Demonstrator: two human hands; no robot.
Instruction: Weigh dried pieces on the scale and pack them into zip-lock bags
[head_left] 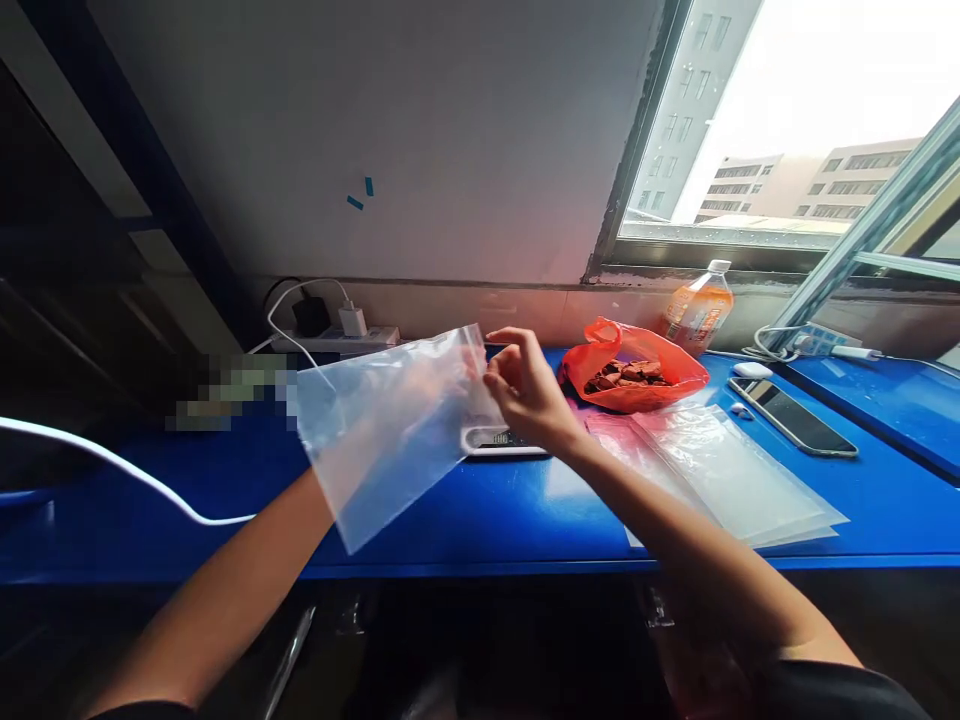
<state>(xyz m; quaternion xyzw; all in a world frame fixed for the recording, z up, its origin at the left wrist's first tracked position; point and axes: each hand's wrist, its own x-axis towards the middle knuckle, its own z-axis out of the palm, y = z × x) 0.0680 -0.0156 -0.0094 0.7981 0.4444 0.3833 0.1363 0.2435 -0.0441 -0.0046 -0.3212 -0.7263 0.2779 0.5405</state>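
Aslant — plastic bag (382,450), long axis rising rightward — toward right hand (529,390).

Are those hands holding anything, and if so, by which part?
A clear plastic bag, by its right-hand end. The right hand is at that edge; the left hand shows only blurrily through the plastic, its exact grip unclear.

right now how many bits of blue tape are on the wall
2: an upright strip and, just below and left of it in the picture, a slanted strip. No others show.
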